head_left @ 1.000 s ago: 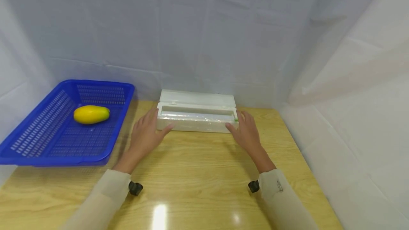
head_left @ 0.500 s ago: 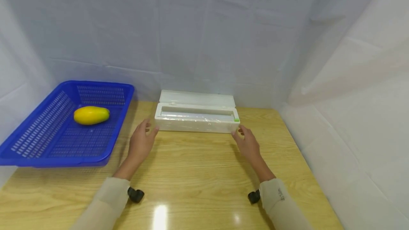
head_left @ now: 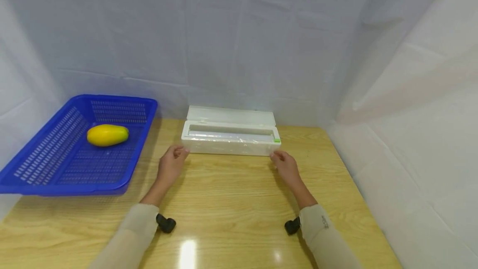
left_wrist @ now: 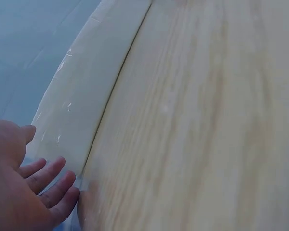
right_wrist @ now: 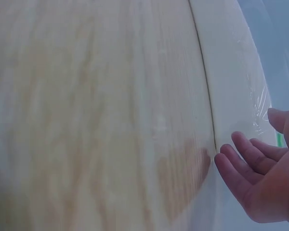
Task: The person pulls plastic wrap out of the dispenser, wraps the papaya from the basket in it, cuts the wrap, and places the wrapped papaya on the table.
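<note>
White sheeting closes off the back and both sides of a pale wooden desk (head_left: pixel 231 194), and at its far middle lies the white cling-film dispenser box (head_left: pixel 229 142), lid tipped back and a band of clear film (head_left: pixel 231 136) showing along its open slot, with a small green tab (head_left: pixel 276 140) at the right end.

Your left hand (head_left: pixel 171 165) sits at the box's left front corner, fingers loosely curled; in the left wrist view the fingertips (left_wrist: pixel 53 175) lie just beside the box's front wall, at most brushing it, and grip nothing. Your right hand (head_left: pixel 285 165) mirrors it at the right front corner, fingers relaxed and slightly spread, close to the wall but holding nothing that the right wrist view can confirm.

A second ago both hands lay flat against the box's ends, reaching up to its front edge; since then they have drawn back toward you and down to the desk, while the box has kept its place and its lid has stayed open. Judged from this, the box has been set and released, and the film edge is free to be reached.

Further left, a blue perforated basket (head_left: pixel 45 177) overhangs the desk edge, holding a yellow mango-like fruit (head_left: pixel 107 135) well apart from the box.
</note>
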